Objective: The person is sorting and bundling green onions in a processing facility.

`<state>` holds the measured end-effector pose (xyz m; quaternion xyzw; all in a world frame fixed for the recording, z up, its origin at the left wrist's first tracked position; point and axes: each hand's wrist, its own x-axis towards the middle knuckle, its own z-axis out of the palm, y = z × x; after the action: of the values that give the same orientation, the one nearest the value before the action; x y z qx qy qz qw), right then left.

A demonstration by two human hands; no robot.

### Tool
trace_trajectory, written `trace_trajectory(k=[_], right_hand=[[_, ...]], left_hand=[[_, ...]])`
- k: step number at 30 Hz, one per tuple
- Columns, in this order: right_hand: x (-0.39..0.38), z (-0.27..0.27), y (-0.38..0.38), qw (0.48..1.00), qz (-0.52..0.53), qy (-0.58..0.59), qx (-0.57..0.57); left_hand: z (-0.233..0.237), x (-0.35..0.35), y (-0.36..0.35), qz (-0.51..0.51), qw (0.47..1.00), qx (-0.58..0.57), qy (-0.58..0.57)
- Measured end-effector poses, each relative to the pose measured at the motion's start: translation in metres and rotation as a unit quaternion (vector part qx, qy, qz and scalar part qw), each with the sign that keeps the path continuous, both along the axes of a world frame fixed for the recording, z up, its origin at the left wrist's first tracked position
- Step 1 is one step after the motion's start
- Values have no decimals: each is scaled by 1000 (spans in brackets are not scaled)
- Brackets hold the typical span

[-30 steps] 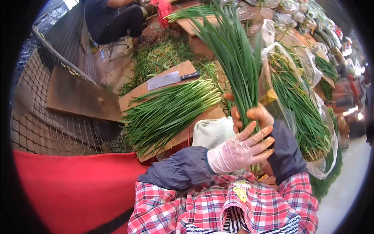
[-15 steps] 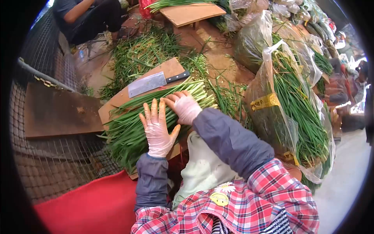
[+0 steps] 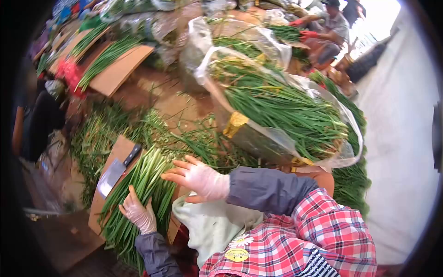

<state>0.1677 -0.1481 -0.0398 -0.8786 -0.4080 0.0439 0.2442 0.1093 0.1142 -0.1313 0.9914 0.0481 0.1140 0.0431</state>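
Note:
A long pile of green chives lies along a wooden cutting board. My left hand, in a thin clear glove, rests flat on the near part of the pile with fingers spread. My right hand, also gloved, hovers open just right of the pile's white ends, fingers pointing left and touching or almost touching the stalks. A cleaver with a black handle lies on the board to the left of the chives. Neither hand grips anything.
A big clear plastic bag of chives with yellow tape lies to the right. Loose trimmings cover the ground. A pale cloth lies on my lap. Another board with chives sits farther off. A person in red gloves sits at the back.
A second ago both hands held a bunch of chives upright; it now lies on the pile on the board. My view has swung right, and both hands rest open at the pile.

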Motion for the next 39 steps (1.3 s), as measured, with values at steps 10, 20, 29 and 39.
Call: trace_trajectory(k=[10, 20, 29, 39], right_hand=[[-33, 58, -202, 970, -241, 0, 44], [85, 10, -221, 935, -326, -137, 29], [140, -58, -163, 846, -452, -132, -251], [157, -77, -194, 816, -494, -167, -250]], left_hand=[[13, -2, -13, -25, 997, -23, 66], [37, -4, -45, 26, 988, 27, 148], [83, 36, -100, -154, 977, -135, -57], [58, 170, -285, -387, 913, -127, 17]])
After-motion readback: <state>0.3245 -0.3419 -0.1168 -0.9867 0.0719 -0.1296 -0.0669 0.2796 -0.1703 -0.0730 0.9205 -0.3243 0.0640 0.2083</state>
